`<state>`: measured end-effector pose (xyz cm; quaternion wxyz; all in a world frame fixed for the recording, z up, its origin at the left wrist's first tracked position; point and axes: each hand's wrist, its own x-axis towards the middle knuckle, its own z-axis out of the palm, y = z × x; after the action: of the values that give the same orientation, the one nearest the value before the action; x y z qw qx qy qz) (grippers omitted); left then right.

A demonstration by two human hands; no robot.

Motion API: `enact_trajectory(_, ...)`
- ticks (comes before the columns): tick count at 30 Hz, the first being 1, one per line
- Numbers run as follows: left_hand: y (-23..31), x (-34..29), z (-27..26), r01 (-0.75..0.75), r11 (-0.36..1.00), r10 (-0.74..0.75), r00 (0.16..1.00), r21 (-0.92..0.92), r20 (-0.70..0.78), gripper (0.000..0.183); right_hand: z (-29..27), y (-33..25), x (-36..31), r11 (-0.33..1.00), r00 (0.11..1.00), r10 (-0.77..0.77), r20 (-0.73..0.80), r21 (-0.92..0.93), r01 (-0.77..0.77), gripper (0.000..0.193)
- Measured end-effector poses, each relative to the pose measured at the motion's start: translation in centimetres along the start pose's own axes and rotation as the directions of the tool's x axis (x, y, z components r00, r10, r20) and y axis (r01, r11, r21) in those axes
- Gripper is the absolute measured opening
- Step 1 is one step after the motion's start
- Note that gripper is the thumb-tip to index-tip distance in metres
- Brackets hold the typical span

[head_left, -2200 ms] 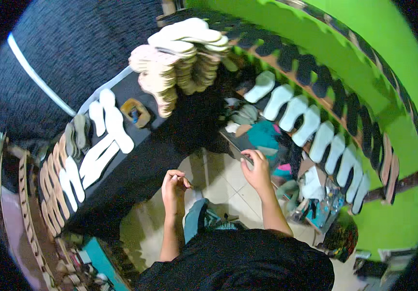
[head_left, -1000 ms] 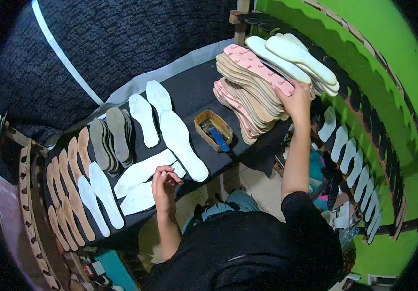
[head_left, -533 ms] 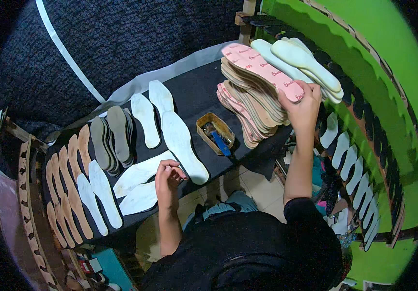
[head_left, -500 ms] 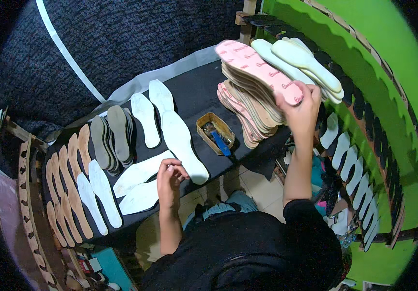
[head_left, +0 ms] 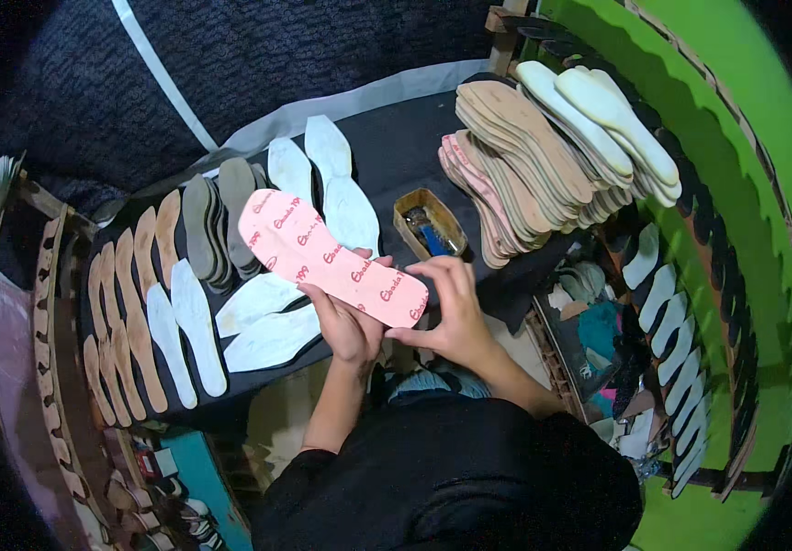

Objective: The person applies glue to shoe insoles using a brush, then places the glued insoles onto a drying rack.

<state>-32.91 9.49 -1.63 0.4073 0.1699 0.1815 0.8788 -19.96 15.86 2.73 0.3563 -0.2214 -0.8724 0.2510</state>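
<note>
A pink printed insole [head_left: 327, 253] is held between my two hands above the front of the black-covered table. My left hand [head_left: 352, 326] supports it from below and along its near edge, thumb against the side. My right hand [head_left: 455, 317] grips its right end, with thumb and fingers at the two edges. Whether a single layer or more is in my hands cannot be seen. Below lie white sole-shaped pieces [head_left: 272, 338], partly covered by the insole. Just beyond my right hand stands a small box [head_left: 455, 241] with a blue-handled tool [head_left: 433, 241] in it.
Tan and pink insoles [head_left: 506, 115] are stacked at the table's right, with cream soles [head_left: 630, 129] beside them. Grey soles [head_left: 203, 234] and brown soles [head_left: 143, 354] lie at the left. A curved rack of white soles [head_left: 671, 308] lines the green wall.
The pink insole has come off the right-hand stack and moved left, uncovering a tan one. My left hand has gone from hovering over the white pieces to holding it too.
</note>
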Motion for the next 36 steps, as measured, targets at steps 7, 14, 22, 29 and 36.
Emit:
enact_trajectory(7, 1.2, -0.2, -1.2, 0.116, 0.99, -0.096, 0.974, 0.083, -0.207, 0.071, -1.5, 4.1, -0.3, 0.988, 0.999, 0.011, 0.03, -0.152, -0.006, 0.06)
enact_trajectory(14, 1.7, -0.7, -1.0, 0.312, 0.95, -0.311, 0.945, -0.002, -0.106, 0.07, 0.4, 7.4, -0.6, 0.979, 0.995, 0.088, 0.052, -0.186, -0.077, 0.035)
enact_trajectory(22, 1.8, -0.7, -1.1, 0.313, 0.949, -0.307, 0.944, 0.034, -0.123, 0.064, -0.1, 6.9, 0.5, 0.997, 0.958, 0.018, -0.285, 0.073, 0.004, 0.035)
enact_trajectory(29, 2.2, -0.6, -1.2, 0.326, 0.94, -0.315, 0.942, 0.096, -0.116, 0.064, -1.1, 6.1, 0.8, 0.999, 0.942, 0.011, -0.334, -0.037, -0.024, 0.032)
enact_trajectory(36, 2.1, -0.5, -1.0, 0.336, 0.926, -0.317, 0.939, 0.17, -0.133, 0.067, -2.6, 4.3, 1.7, 0.991, 0.91, -0.023, -0.413, -0.129, -0.033, 0.028)
